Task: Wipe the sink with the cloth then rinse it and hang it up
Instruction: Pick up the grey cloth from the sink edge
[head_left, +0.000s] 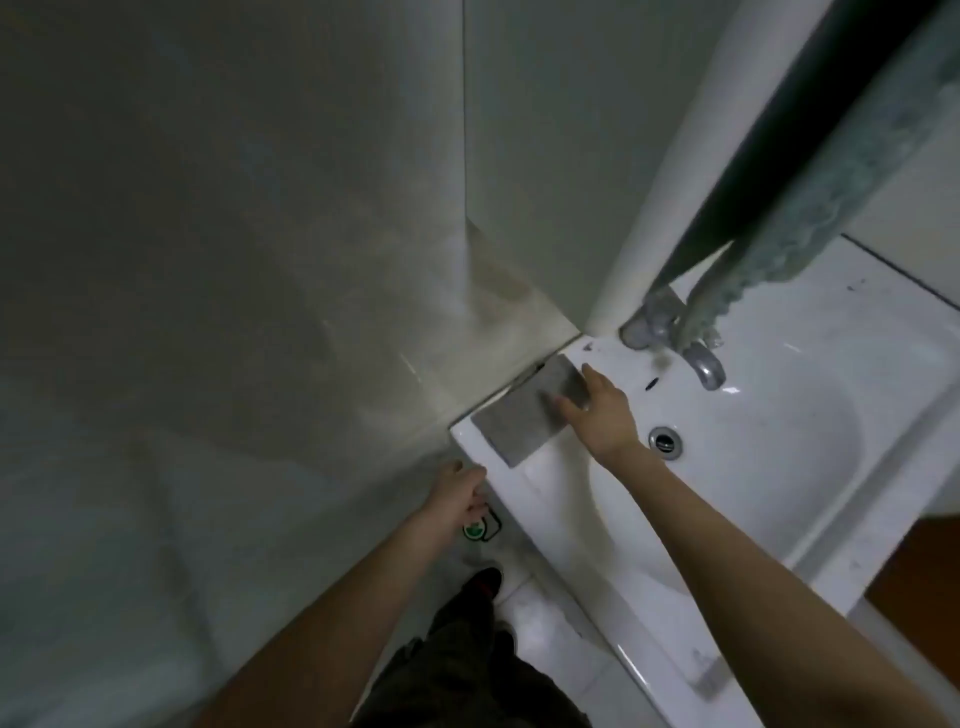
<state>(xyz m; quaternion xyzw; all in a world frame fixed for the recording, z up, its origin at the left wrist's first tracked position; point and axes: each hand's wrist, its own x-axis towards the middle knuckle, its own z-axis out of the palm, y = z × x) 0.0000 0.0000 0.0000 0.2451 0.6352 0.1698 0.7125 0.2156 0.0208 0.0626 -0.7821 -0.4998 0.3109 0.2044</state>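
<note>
A flat grey cloth lies spread on the left rim of the white sink, close to the wall corner. My right hand rests on the cloth's right edge, fingers extended and pressing on it. My left hand hangs beside the sink's left front corner, fingers loosely apart, holding nothing. The metal tap stands at the back of the basin, and the drain sits just right of my right wrist.
A green-grey towel hangs from a dark bar above the tap. Tiled walls meet in a corner left of the sink. Below the sink's left corner sits a small green-and-white object. My dark shoe stands on the pale floor.
</note>
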